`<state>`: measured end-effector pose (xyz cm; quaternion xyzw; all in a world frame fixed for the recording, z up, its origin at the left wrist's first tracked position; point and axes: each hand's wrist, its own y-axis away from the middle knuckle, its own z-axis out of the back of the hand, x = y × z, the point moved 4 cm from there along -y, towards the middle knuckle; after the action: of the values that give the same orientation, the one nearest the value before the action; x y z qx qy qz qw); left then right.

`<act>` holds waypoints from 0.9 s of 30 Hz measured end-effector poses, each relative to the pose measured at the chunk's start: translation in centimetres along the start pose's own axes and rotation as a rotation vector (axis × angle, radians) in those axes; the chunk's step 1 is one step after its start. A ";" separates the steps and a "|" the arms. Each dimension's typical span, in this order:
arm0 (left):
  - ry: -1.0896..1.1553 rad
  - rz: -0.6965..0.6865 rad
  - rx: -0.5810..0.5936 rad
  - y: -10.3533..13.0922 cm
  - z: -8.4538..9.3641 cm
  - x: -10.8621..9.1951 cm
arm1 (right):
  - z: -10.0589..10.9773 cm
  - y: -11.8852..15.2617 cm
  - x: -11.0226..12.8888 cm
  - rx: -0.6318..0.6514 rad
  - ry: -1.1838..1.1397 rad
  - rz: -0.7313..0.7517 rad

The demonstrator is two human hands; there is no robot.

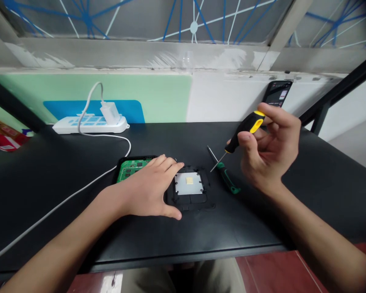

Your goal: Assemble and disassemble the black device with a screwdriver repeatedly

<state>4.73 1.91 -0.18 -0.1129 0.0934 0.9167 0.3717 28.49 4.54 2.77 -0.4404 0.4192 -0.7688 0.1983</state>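
Observation:
My right hand (pixel 271 146) grips a black and yellow screwdriver (pixel 244 132), its shaft slanting down to the left with the tip near the right edge of a black plastic housing (pixel 192 199). A silver plate with a small pale yellow square (pixel 189 180) sits in that housing. My left hand (pixel 152 185) lies with fingers spread over the housing's left side and part of a green circuit board (pixel 131 167) in a black case. What is under the left palm is hidden. A green-handled screwdriver (pixel 227 178) lies on the table just right of the housing.
On the black table (pixel 171 240), a white power strip (pixel 91 127) with a plugged-in charger (pixel 110 112) stands at the back left, its white cable (pixel 67 199) running forward. A phone (pixel 277 92) leans at the back right. A red and orange packet (pixel 4 132) lies far left.

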 end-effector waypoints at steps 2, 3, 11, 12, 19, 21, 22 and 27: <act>-0.004 0.004 0.007 0.0 0.0 0.0 | -0.3 0.3 0.2 0.004 0.004 -0.004; -0.004 0.007 0.008 0.0 0.0 0.0 | -0.5 0.5 0.3 0.005 0.007 0.002; 0.006 0.035 0.027 -0.1 0.1 -0.1 | -2.1 1.3 0.2 0.095 0.144 0.038; 0.006 0.037 0.034 -0.1 0.1 -0.2 | -2.2 1.3 0.2 0.104 0.170 0.035; 0.006 0.029 0.040 -0.2 0.5 -0.5 | -2.4 1.1 0.2 0.124 0.121 0.002; 0.018 0.024 0.035 -0.2 0.5 -0.5 | -2.5 1.2 0.1 0.147 0.124 -0.024; 0.025 0.021 0.033 -0.2 0.6 -0.5 | -2.6 1.2 0.0 0.156 0.131 -0.032; 0.039 0.019 0.038 -0.2 0.5 -0.3 | -2.3 1.1 0.3 0.103 0.163 0.026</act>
<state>5.02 1.95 0.34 -0.1229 0.1190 0.9159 0.3630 26.31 4.75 1.46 -0.3601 0.3995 -0.8200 0.1958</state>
